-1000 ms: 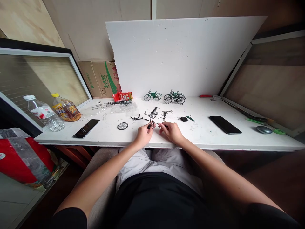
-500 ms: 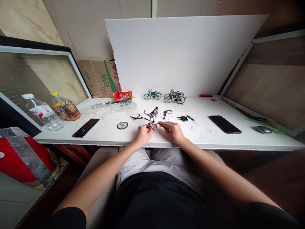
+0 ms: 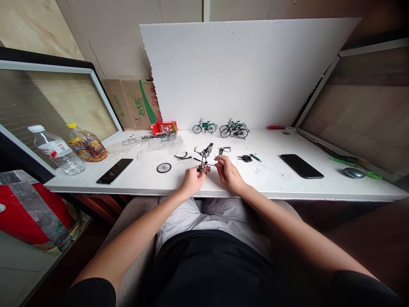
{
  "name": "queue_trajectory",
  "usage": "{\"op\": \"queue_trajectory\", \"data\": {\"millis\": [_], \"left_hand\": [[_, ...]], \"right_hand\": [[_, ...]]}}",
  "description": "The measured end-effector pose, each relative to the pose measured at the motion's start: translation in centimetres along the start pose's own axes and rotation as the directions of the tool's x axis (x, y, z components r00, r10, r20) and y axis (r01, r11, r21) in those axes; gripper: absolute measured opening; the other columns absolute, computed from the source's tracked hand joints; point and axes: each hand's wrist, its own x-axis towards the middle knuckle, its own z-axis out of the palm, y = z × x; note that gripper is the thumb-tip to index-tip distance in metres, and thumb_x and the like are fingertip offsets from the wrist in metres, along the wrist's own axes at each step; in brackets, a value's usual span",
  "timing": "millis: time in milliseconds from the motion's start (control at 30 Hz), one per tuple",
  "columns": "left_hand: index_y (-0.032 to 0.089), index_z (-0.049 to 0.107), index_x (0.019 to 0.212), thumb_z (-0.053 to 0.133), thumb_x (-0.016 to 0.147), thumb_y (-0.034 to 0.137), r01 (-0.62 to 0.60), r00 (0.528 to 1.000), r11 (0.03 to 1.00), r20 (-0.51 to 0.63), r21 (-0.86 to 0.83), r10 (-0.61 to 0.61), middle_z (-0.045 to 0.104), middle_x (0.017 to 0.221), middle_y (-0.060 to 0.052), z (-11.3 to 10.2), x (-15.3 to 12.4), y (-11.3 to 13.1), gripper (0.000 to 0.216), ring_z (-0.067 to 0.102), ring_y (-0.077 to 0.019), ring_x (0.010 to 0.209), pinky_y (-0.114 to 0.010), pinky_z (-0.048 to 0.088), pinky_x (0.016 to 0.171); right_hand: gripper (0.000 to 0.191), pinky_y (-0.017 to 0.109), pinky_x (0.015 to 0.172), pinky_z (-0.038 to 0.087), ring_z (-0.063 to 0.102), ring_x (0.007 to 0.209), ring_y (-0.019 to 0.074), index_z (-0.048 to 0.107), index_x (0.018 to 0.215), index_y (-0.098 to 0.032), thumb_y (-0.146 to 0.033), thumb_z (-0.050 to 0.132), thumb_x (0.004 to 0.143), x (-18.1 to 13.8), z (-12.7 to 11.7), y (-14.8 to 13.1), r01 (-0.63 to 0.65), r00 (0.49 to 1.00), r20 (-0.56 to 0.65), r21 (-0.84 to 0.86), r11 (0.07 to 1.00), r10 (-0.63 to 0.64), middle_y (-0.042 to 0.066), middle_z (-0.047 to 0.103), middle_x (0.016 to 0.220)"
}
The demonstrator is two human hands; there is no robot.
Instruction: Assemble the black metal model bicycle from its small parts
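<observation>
My left hand is closed on a partly assembled black model bicycle, its fingers gripping the lower end just above the table. To the right, my right hand pinches a thin, rod-like tool. The tool points left at the bicycle's frame; whether its tip touches cannot be made out. A loose spoked wheel lies left of my hands. Curved black parts rest behind that wheel. Beyond my right hand sit a small looped part, a black piece and a green strip.
Finished model bicycles stand at the back before a white foam board. Phones flank the work area. Two bottles stand at left, near a red packet. A mouse lies far right.
My right hand's fingers have gone from stretched out to curled, and the thin tool now shows between them and the bicycle. My left hand stays on the bicycle.
</observation>
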Motion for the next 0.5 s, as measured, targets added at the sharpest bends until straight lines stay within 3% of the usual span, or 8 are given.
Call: {"op": "queue_trajectory", "data": {"millis": [333, 500], "left_hand": [[0.011, 0.079, 0.107, 0.065, 0.093, 0.021, 0.034, 0.998, 0.988, 0.059, -0.151, -0.025, 0.082, 0.11, -0.017, -0.2, 0.13, 0.5, 0.022, 0.079, -0.0277, 0.103, -0.042, 0.061, 0.1], [0.011, 0.078, 0.109, 0.067, 0.093, 0.026, 0.093, 0.991, 0.959, 0.114, -0.269, -0.064, 0.082, 0.11, -0.016, -0.42, 0.25, 0.62, 0.025, 0.08, -0.0278, 0.101, -0.044, 0.063, 0.099]], "right_hand": [[0.034, 0.042, 0.078, 0.052, 0.058, 0.087, 0.0241, 0.037, 0.144, -0.024, -0.018, 0.037, 0.11, 0.02, -0.28, 0.0, 0.143, 0.989, -0.027, -0.043, 0.989, -0.144, 0.015, 0.062, 0.12], [0.034, 0.043, 0.078, 0.049, 0.05, 0.083, 0.0266, 0.043, 0.141, -0.025, -0.016, 0.039, 0.108, 0.07, -0.84, 0.43, 0.199, 0.98, 0.052, -0.136, 0.971, -0.193, 0.011, 0.066, 0.105]]}}
